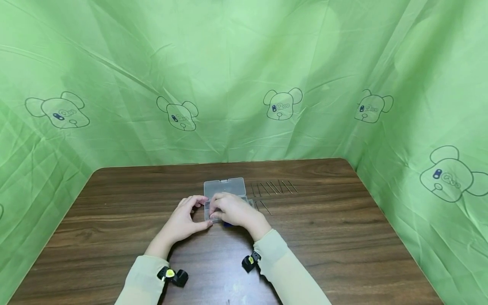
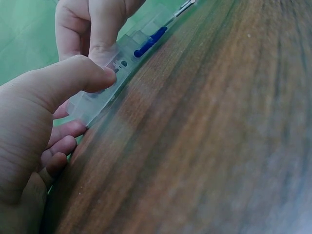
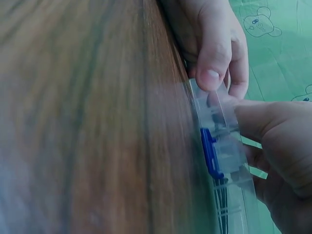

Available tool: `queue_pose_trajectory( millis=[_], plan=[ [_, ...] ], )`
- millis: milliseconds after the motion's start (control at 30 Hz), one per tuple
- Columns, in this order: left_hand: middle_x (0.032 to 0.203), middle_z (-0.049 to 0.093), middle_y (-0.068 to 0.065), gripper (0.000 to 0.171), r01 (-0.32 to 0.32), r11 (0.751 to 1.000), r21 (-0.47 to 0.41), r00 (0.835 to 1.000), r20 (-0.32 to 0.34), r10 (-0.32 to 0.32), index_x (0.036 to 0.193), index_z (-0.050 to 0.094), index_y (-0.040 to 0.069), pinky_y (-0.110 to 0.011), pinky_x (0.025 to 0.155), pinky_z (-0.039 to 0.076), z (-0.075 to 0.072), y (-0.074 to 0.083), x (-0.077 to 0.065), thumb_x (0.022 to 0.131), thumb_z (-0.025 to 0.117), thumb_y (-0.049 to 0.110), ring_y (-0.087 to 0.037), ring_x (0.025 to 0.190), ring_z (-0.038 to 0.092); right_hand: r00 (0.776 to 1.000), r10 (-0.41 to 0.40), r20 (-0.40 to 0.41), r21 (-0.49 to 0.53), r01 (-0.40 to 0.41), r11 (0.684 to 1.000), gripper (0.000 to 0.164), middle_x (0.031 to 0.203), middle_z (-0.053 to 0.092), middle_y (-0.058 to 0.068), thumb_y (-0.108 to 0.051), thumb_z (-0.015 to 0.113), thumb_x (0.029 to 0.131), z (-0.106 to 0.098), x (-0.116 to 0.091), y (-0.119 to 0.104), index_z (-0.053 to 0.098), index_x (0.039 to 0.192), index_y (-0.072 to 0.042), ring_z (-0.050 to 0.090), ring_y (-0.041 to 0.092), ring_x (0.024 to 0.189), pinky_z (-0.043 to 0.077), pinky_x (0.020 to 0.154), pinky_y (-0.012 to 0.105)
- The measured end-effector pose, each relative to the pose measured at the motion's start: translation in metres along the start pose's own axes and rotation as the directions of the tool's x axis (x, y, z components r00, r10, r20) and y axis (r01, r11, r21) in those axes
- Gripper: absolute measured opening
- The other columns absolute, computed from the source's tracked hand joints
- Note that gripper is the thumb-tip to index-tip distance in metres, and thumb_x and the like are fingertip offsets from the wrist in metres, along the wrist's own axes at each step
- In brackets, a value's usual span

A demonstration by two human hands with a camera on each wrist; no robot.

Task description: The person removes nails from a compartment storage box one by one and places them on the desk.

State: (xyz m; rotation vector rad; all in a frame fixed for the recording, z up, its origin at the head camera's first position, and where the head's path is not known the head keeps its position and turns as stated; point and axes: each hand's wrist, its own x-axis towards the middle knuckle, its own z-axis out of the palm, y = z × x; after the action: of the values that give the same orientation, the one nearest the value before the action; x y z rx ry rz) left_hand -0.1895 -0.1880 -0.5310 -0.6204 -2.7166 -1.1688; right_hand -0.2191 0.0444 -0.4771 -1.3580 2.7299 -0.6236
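A clear plastic compartment box (image 1: 225, 186) lies on the table with its lid raised at the back. My left hand (image 1: 185, 218) grips the box's left end, thumb on the near wall and fingers behind, as the left wrist view also shows. My right hand (image 1: 232, 208) reaches into a left compartment with thumb and fingers bent downward; whether they pinch something, I cannot tell. On the box's near side is a blue plastic clip (image 3: 211, 153). Thin metal rods (image 3: 222, 204) show beyond the clip in the right wrist view.
Several thin metal rods (image 1: 273, 187) lie in a row on the wooden table (image 1: 328, 237), right of the raised lid. Closer in, another rod (image 1: 266, 207) lies beside the box's right end. A green printed curtain (image 1: 228, 140) hangs behind the table.
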Motion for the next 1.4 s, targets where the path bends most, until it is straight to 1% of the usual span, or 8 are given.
queue_pose_trajectory(
  millis=[133,300,400,500,733,900,1100,1400],
  plan=[
    [0.126,0.068,0.002,0.069,-0.007,1.0,0.002,1.0,-0.006,0.007,0.139,0.066,0.015,-0.044,0.097,0.052,0.0,0.0,0.0,0.08,0.098,0.032,-0.024,0.119,0.058,1.0,0.02,0.003,0.094,-0.021,0.995,0.008,0.116,0.072,-0.001,-0.022,0.076,0.104,-0.003,-0.002,0.002,0.078,0.102,-0.014,0.067,0.017,0.116,0.051,0.108,0.032],
    [0.128,0.068,0.003,0.069,0.008,1.0,-0.002,1.0,0.006,-0.008,0.139,0.065,0.016,-0.046,0.098,0.052,0.0,0.001,0.0,0.08,0.098,0.033,-0.025,0.122,0.058,0.999,0.045,-0.005,0.167,-0.044,0.985,0.012,0.119,0.071,-0.001,-0.026,0.073,0.106,-0.007,-0.003,0.005,0.078,0.108,-0.015,0.065,0.018,0.12,0.049,0.112,0.035],
    [0.128,0.068,0.003,0.07,0.015,1.0,0.001,1.0,0.01,-0.015,0.139,0.065,0.016,-0.047,0.099,0.052,-0.001,0.002,0.0,0.081,0.098,0.033,-0.026,0.123,0.058,0.999,0.041,-0.021,0.212,-0.036,0.977,0.013,0.117,0.071,-0.002,-0.026,0.071,0.108,-0.009,-0.004,0.006,0.078,0.11,-0.016,0.065,0.017,0.119,0.049,0.111,0.035],
    [0.128,0.068,0.002,0.069,0.017,1.0,0.002,1.0,0.012,-0.017,0.139,0.065,0.015,-0.047,0.099,0.052,-0.001,0.003,-0.001,0.081,0.098,0.033,-0.026,0.123,0.058,0.999,0.041,-0.035,0.246,-0.031,0.969,0.013,0.113,0.072,-0.004,-0.026,0.07,0.109,-0.013,-0.005,0.008,0.077,0.112,-0.016,0.065,0.014,0.114,0.051,0.106,0.033],
    [0.128,0.068,0.002,0.068,0.017,1.0,-0.008,1.0,0.012,-0.017,0.139,0.065,0.015,-0.049,0.099,0.053,0.0,0.003,0.0,0.081,0.098,0.032,-0.025,0.123,0.057,0.995,0.069,-0.065,0.3,-0.047,0.953,0.016,0.115,0.074,-0.001,-0.024,0.068,0.11,-0.019,-0.008,0.01,0.076,0.118,-0.013,0.065,0.01,0.106,0.054,0.097,0.028],
    [0.127,0.068,0.001,0.068,0.015,1.0,-0.011,1.0,0.011,-0.015,0.138,0.065,0.014,-0.048,0.098,0.053,-0.001,0.003,-0.001,0.082,0.098,0.033,-0.025,0.12,0.057,0.992,0.08,-0.092,0.347,-0.044,0.937,0.014,0.11,0.073,-0.001,-0.021,0.068,0.11,-0.021,-0.01,0.011,0.075,0.118,-0.011,0.064,0.009,0.099,0.055,0.092,0.028],
    [0.124,0.068,0.001,0.069,0.013,1.0,0.0,1.0,0.008,-0.013,0.139,0.065,0.015,-0.045,0.097,0.053,-0.002,0.002,-0.003,0.08,0.099,0.032,-0.023,0.117,0.057,0.989,0.082,-0.119,0.414,-0.026,0.91,0.015,0.105,0.071,-0.004,-0.023,0.067,0.111,-0.025,-0.017,0.011,0.074,0.117,-0.012,0.063,0.007,0.097,0.056,0.088,0.028],
    [0.124,0.068,0.001,0.07,0.007,1.0,0.002,1.0,-0.006,-0.007,0.139,0.066,0.016,-0.045,0.096,0.053,0.0,0.003,-0.001,0.079,0.099,0.034,-0.024,0.117,0.058,0.976,0.152,-0.154,0.4,-0.079,0.913,0.01,0.102,0.072,-0.007,-0.021,0.07,0.109,-0.051,-0.042,0.017,0.075,0.114,-0.014,0.064,0.009,0.095,0.057,0.085,0.029]
  ],
)
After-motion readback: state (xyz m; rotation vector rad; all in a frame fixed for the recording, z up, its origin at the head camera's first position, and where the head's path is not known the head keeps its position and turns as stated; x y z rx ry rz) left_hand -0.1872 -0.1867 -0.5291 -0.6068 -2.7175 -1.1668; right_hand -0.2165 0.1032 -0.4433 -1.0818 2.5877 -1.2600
